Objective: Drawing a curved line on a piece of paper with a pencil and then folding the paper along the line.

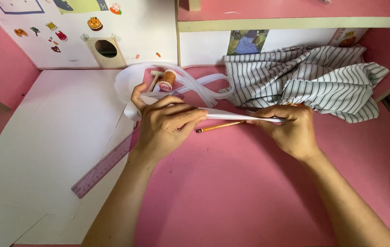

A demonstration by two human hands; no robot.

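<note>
My left hand (167, 124) and right hand (286, 126) are pinching the paper's (231, 116) folded edge; bare pink table (231, 192) is lying open below.

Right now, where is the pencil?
In the head view the pencil lies on the pink table, centre, under the folded white sheet held between the left hand and right hand.

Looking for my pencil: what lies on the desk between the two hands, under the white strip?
In the head view, an orange pencil lies there on the pink desk, below the white strip.
</note>
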